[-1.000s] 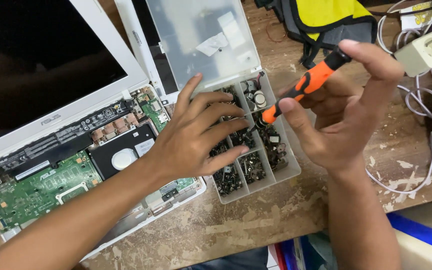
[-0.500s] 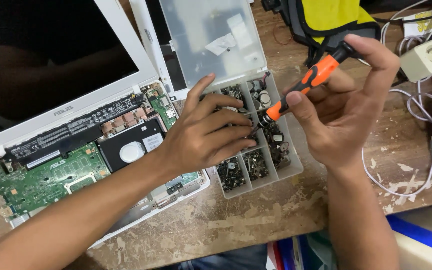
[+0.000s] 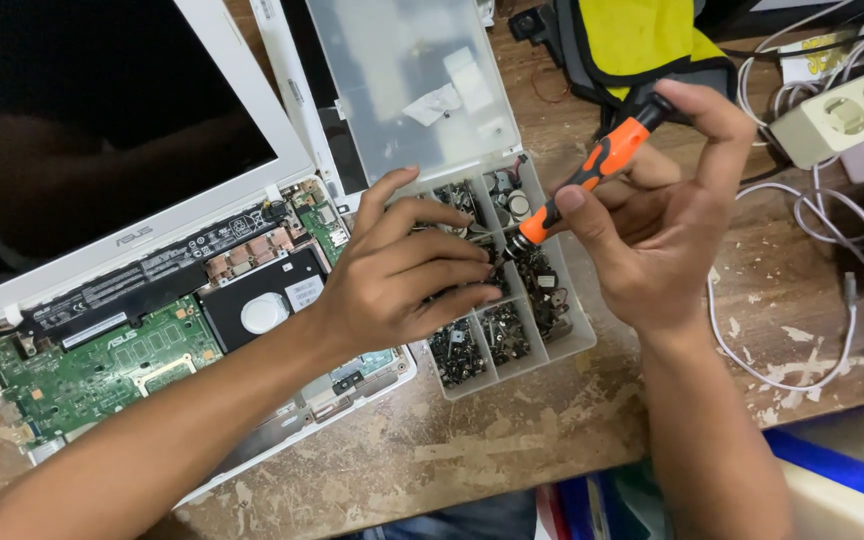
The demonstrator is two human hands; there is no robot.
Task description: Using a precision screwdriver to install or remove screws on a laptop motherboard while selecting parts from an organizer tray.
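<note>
Vs a sec ago: your left hand [image 3: 392,280] has slid a bit right, fingertips now bunched right at the tip of the screwdriver [image 3: 592,170], over the middle of the parts box [image 3: 512,290]; can't tell if they pinch a screw, too small; your right hand [image 3: 652,220] has barely shifted, fingers clamped round the orange handle, index finger capping the black end, shaft angled down-left toward the left fingertips; laptop [image 3: 152,310] sits as before, slightly further right in view. Box: clear plastic, lid [image 3: 407,85] flipped open & leaning back, w/ bits of white tape on it; compartments hold small dark screws & metal bits, the far ones coin-like round parts; box lies on the worn wood surface [image 3: 472,450], just right of the laptop's exposed green board.
</note>
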